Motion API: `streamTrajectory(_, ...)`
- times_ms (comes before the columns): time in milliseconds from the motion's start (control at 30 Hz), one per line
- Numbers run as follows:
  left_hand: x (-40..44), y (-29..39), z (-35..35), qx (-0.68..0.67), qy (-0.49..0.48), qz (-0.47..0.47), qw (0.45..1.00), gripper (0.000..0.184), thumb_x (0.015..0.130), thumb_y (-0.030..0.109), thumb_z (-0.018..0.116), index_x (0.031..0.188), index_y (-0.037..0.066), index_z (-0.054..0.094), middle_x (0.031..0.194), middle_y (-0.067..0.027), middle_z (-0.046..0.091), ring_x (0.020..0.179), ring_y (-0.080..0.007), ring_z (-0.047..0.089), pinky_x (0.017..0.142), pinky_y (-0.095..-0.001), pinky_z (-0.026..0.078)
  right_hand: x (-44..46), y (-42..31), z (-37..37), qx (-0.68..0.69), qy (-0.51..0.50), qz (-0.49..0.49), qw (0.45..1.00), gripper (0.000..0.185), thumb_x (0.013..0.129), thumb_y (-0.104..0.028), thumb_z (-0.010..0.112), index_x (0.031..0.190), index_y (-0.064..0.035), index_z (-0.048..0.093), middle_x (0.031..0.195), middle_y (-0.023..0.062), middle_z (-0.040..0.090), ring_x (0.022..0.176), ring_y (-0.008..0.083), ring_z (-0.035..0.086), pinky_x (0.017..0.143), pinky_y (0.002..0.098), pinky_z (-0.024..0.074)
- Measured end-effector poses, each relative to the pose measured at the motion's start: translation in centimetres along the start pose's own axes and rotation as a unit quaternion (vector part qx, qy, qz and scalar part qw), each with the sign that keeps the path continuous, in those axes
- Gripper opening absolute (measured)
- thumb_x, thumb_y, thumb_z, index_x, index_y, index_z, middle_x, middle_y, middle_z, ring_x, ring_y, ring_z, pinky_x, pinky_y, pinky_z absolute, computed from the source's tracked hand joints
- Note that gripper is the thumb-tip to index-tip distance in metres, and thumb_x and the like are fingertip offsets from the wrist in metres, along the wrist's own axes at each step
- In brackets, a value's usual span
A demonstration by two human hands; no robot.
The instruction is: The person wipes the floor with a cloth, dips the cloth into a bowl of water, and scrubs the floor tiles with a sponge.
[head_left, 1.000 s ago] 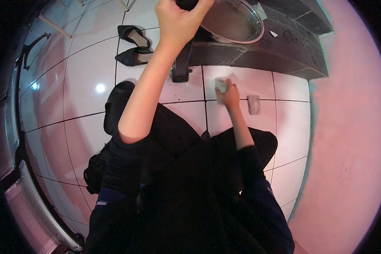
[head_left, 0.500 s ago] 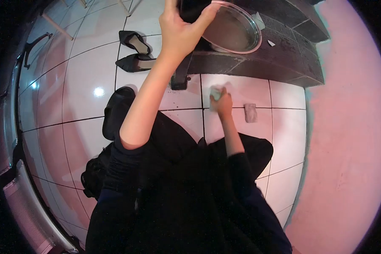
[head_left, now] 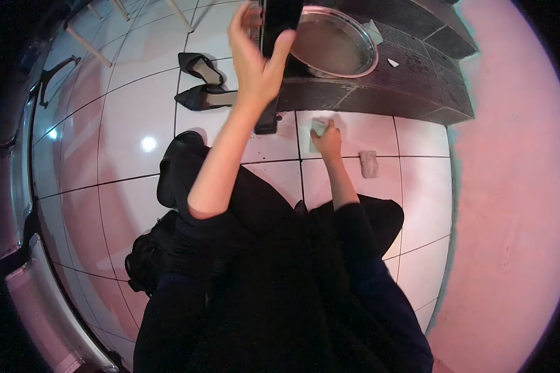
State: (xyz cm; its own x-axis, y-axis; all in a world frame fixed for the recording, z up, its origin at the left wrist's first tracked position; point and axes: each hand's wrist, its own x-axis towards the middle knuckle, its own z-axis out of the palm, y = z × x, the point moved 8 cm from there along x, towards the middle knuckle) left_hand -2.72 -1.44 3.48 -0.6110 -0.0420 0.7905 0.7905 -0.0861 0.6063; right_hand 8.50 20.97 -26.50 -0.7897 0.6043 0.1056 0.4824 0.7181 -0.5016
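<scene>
Head view: a white tiled floor [head_left: 130, 112] spreads under the seated person, with a pink wall [head_left: 510, 186] on the far right. Along the top right runs a dark tiled step [head_left: 379, 96], and on it sits a round metal basin [head_left: 376, 55] of murky liquid. Two black shoes [head_left: 193, 97] lie on the floor to the left of a black post [head_left: 266, 122], the lower one partly behind the left arm. The left hand [head_left: 255, 71] is raised at the post, thumb and fingers spread wide on either side of the black surface; whether they grip it I cannot tell. Lower down, the right hand [head_left: 329, 142] has its fingers curled closed on a pale cloth [head_left: 319, 126], at the floor just in front of the step. Near that hand, to its right, a grey-pink pad [head_left: 369, 164] lies across a tile joint. Smallest is a white scrap [head_left: 393, 63] on the step, beside the basin.
</scene>
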Motion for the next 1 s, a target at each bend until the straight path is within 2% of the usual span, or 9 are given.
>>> streamTrajectory(100, -9.6, -5.2, -3.7, 0.096, -0.004, -0.075, 0.993, 0.069, 0.087, 0.029, 0.06, 0.135, -0.006, 0.024, 0.127, -0.0225, 0.039, 0.116, -0.0302, 0.043, 0.098, -0.0393, 0.033, -6.1, 0.0, -1.5, 0.008, -0.019, 0.031, 0.999, 0.051, 0.069, -0.028, 0.072, 0.109, -0.0063, 0.047, 0.092, 0.023, 0.054, 0.079, 0.0412, 0.06, 0.069, 0.0474, 0.0509)
streamTrajectory(167, -17.8, -11.8, -6.3, 0.105, 0.073, -0.329, 0.936, 0.066, 0.09, 0.038, 0.051, 0.133, -0.007, 0.029, 0.125, -0.0246, 0.043, 0.116, -0.0328, 0.043, 0.1, -0.0403, 0.032, -8.3, -0.7, -2.4, 0.012, -0.041, 0.073, 0.996, 0.051, 0.07, -0.029, 0.071, 0.109, -0.0069, 0.047, 0.094, 0.023, 0.054, 0.08, 0.0412, 0.06, 0.069, 0.0478, 0.0509)
streamTrajectory(267, -21.3, -17.1, -6.1, 0.042, 0.173, -0.529, 0.83, 0.064, 0.092, 0.044, 0.043, 0.131, -0.007, 0.036, 0.124, -0.0263, 0.046, 0.117, -0.0348, 0.042, 0.099, -0.0414, 0.031, -8.7, -0.4, -2.5, 0.001, -0.045, 0.103, 0.994, 0.049, 0.071, -0.029, 0.07, 0.109, -0.0086, 0.047, 0.096, 0.0227, 0.053, 0.079, 0.0412, 0.06, 0.069, 0.0483, 0.0509)
streamTrajectory(367, -22.8, -20.2, -3.8, 0.134, 0.085, -0.527, 0.835, 0.066, 0.091, 0.051, 0.038, 0.129, -0.003, 0.043, 0.124, -0.026, 0.048, 0.118, -0.0354, 0.042, 0.097, -0.0421, 0.033, -7.4, -0.4, -2.4, 0.011, -0.031, 0.096, 0.995, 0.048, 0.072, -0.028, 0.07, 0.109, -0.0092, 0.047, 0.096, 0.0226, 0.052, 0.079, 0.0409, 0.06, 0.07, 0.0478, 0.0509)
streamTrajectory(500, -23.8, -19.5, -1.0, -0.136, 0.13, -0.562, 0.805, 0.082, 0.086, 0.063, 0.039, 0.143, 0.007, 0.02, 0.143, -0.0154, 0.031, 0.123, -0.0294, 0.04, 0.098, -0.0423, 0.031, -4.4, -0.4, -1.5, 0.029, -0.02, 0.072, 0.997, 0.049, 0.07, -0.027, 0.072, 0.108, -0.0075, 0.047, 0.095, 0.0225, 0.053, 0.08, 0.0405, 0.06, 0.07, 0.0472, 0.0509)
streamTrajectory(700, -26.3, -23.9, -0.3, -0.206, 0.008, -0.571, 0.795, 0.085, 0.086, 0.065, 0.039, 0.145, 0.009, 0.013, 0.143, -0.0122, 0.029, 0.123, -0.023, 0.037, 0.095, -0.0377, 0.034, 1.9, 0.4, 0.1, 0.013, -0.028, 0.075, 0.997, 0.055, 0.067, -0.028, 0.074, 0.11, -0.0063, 0.047, 0.094, 0.0237, 0.056, 0.082, 0.0403, 0.06, 0.073, 0.0459, 0.0507)
streamTrajectory(800, -21.8, -15.5, 0.3, -0.23, -0.035, -0.562, 0.794, 0.079, 0.089, 0.061, 0.036, 0.144, 0.008, 0.019, 0.141, -0.0146, 0.031, 0.127, -0.0242, 0.034, 0.1, -0.0346, 0.03, 0.5, 0.5, -0.1, 0.009, -0.051, 0.067, 0.996, 0.056, 0.068, -0.029, 0.073, 0.111, -0.0062, 0.046, 0.094, 0.0241, 0.056, 0.083, 0.0405, 0.06, 0.073, 0.0458, 0.0508)
streamTrajectory(933, -28.4, -24.7, -0.6, 0.068, -0.008, -0.513, 0.855, 0.074, 0.092, 0.059, 0.029, 0.142, 0.004, 0.025, 0.137, -0.0174, 0.035, 0.128, -0.0282, 0.032, 0.106, -0.0316, 0.023, -5.9, 0.2, -0.9, -0.002, -0.07, 0.094, 0.993, 0.053, 0.071, -0.03, 0.07, 0.113, -0.0076, 0.046, 0.096, 0.0234, 0.054, 0.082, 0.0411, 0.06, 0.071, 0.0466, 0.051)
streamTrajectory(1000, -24.0, -18.5, 0.9, -0.207, -0.005, -0.525, 0.826, 0.077, 0.093, 0.059, 0.025, 0.142, -0.001, 0.02, 0.14, -0.0166, 0.03, 0.132, -0.0272, 0.025, 0.109, -0.0302, 0.013, -8.2, -0.9, -1.9, 0.008, -0.063, 0.108, 0.992, 0.052, 0.072, -0.03, 0.07, 0.112, -0.0086, 0.046, 0.096, 0.0228, 0.053, 0.081, 0.0413, 0.06, 0.07, 0.0468, 0.051)
